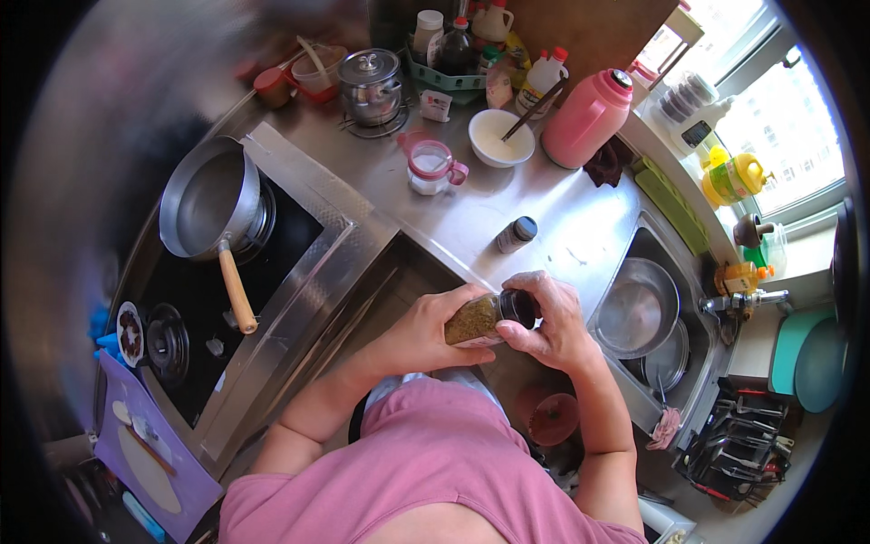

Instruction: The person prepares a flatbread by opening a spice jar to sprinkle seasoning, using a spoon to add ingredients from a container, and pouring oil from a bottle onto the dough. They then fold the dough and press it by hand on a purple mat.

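Steel countertop [566,238]: bare surface reaches the edge of the sink [647,243]. Left hand [426,331]: closed around the jar body. Right hand [560,322]: gripping the lid end. Jar [472,324]: held tilted, just outside the counter's front edge. Dark-capped bottle [516,235]: near that edge, clear space either side. Lid [517,308]: dark, facing right.

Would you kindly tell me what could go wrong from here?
The left hand holds the jar tipped sideways; if the right hand, gripping the lid, loosens it, the jar might spill. The handle juts out from the pan over the hob, so it could get knocked.
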Tool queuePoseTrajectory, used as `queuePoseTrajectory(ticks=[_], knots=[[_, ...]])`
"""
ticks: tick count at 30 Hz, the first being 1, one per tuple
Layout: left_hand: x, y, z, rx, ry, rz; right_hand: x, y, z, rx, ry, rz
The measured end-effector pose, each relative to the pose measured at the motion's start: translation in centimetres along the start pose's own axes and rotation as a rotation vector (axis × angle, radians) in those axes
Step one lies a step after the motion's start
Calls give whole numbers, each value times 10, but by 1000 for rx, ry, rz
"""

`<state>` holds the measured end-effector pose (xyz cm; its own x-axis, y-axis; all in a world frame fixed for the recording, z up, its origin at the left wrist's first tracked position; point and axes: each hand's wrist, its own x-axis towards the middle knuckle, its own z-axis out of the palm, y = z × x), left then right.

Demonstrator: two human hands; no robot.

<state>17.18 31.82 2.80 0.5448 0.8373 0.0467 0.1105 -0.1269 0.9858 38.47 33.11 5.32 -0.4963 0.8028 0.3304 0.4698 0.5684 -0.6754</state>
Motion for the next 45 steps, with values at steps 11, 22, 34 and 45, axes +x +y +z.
queuePoseTrajectory(ticks=[11, 22, 34, 45], knots=[[-3, 7, -6, -772, -188, -338, 8, -14, -7, 89, 121, 45], [-6, 13, 0, -512, 62, -211, 10, -33, -8, -431, 253, -118], [-9, -8, 7, 72, 367, 211, 5, -41, -4, -164, 267, -19], [-7, -8, -15, 467, 340, 511, 14, -49, -19, -123, 39, -5]])
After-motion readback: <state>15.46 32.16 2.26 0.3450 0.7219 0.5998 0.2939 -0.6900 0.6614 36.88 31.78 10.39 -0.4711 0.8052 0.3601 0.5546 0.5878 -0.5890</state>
